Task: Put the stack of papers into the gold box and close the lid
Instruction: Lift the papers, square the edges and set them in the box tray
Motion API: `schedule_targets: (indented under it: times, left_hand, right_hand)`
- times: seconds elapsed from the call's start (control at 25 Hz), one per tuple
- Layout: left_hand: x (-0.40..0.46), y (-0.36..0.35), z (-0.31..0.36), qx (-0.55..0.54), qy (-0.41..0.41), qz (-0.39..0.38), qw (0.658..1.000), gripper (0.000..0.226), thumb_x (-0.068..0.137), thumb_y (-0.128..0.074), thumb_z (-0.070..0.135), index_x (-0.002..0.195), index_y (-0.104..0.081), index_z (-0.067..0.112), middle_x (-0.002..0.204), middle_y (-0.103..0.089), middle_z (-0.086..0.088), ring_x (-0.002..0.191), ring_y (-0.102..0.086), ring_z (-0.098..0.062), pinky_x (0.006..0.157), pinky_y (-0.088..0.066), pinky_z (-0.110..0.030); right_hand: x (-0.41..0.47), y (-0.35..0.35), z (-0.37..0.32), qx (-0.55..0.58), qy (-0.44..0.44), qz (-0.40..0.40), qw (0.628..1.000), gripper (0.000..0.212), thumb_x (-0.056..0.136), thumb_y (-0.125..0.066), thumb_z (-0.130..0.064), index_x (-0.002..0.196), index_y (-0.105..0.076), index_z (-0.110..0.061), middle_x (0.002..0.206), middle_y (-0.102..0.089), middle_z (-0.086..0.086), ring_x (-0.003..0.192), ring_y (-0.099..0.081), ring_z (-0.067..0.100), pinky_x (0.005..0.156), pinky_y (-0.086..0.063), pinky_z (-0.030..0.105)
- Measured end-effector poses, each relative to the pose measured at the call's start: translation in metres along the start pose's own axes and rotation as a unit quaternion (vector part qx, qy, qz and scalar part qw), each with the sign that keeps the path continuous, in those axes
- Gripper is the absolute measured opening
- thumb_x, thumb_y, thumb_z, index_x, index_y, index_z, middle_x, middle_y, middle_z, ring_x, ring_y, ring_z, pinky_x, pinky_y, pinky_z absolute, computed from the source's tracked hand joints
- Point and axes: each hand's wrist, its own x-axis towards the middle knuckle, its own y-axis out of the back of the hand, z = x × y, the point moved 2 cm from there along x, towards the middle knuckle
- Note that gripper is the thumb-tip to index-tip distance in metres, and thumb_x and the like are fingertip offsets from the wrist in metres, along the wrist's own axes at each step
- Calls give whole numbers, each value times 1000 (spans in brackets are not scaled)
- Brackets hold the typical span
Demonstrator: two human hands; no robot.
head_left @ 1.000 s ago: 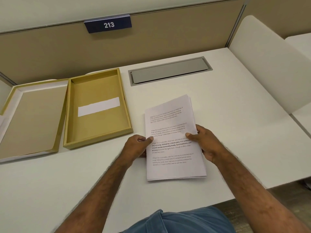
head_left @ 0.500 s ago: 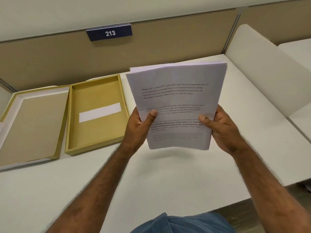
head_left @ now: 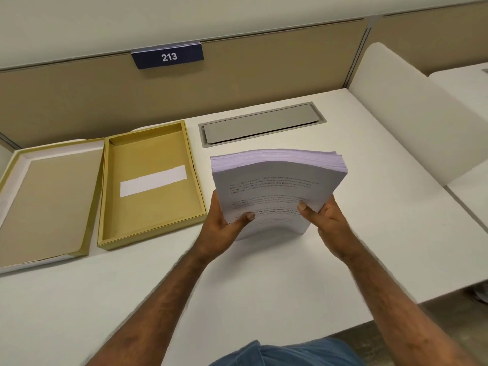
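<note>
Hold: Your left hand and right hand each clasp a lower side of the stack of papers, thumbs on the printed face, fingers behind.
Grip: Both hands are clenched on the stack, one per side, likely so the sheets stay squared and do not fan out.
Position: The stack stands on its bottom edge on the white worktop, tilted toward you, just right of the gold box; it looks set there to tap the edges even.
Look: A thick block of white sheets, top edge showing many layers, the front page bowed outward and carrying short paragraphs of dark print, too blurred to read.
Box: Open, with only a white strip on its floor.
Lid: The lid lies inside-up beside the box, on its left, leaving the opening clear.
Remaining: Papers not yet in; lid not yet on.
</note>
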Motion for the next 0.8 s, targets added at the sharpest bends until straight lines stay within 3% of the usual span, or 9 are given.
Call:
schedule_targets:
  times: [0.12, 0.2, 0.36, 0.56, 0.68, 0.8]
  left_hand:
    - [-1, -1, -7, 16, 10, 12, 1000, 64, 95, -77, 20, 149, -44, 12, 138, -64, -8, 130, -62, -27, 102, -59, -37]
    - [1, -3, -6, 11, 13, 26, 1000, 57, 96, -75, 16, 146, -48, 9, 135, -66, -9, 127, -63, -24, 97, -61, -31]
    - [3, -1, -3, 8, -23, 32, 999, 53, 98, -73, 15, 144, -50, 2, 132, -67, -11, 124, -64, -27, 92, -59, -23]
    - [-5, -2, -18, 28, 36, 22, 999, 56, 98, -76, 19, 146, -50, 11, 135, -68, -7, 127, -65, -27, 98, -60, -36]
    - [-11, 2, -34, 68, 68, 3, 995, 58, 96, -78, 21, 147, -50, 21, 137, -69, 6, 128, -66, -15, 101, -59, -32]
    - [-23, 5, -48, 109, 108, -6, 988, 54, 97, -76, 14, 145, -52, 20, 133, -69, 23, 126, -65, 0, 104, -57, -28]
  right_hand:
    - [-2, 1, 12, -57, 1, 15, 998, 45, 107, -62, -13, 150, -51, -22, 141, -71, -3, 135, -65, 19, 114, -54, 36]
    - [-2, 1, 16, -87, 7, 27, 996, 44, 109, -62, -15, 151, -51, -20, 141, -71, -2, 135, -65, 21, 115, -55, 40]
    - [1, 6, 14, -92, 47, 25, 994, 42, 109, -64, -24, 150, -55, -24, 141, -72, -1, 136, -65, 23, 110, -56, 32]
    - [1, 10, 33, -134, 20, -2, 991, 52, 111, -58, -26, 160, -43, -22, 152, -62, -8, 146, -56, 16, 120, -47, 31]
    - [-1, 14, 48, -165, -12, -36, 986, 51, 113, -54, -26, 161, -39, -33, 151, -57, -31, 146, -52, -1, 117, -43, 16]
    - [-7, 23, 66, -181, -40, -71, 980, 49, 113, -53, -22, 158, -40, -36, 153, -59, -26, 145, -53, -1, 117, -44, 16]
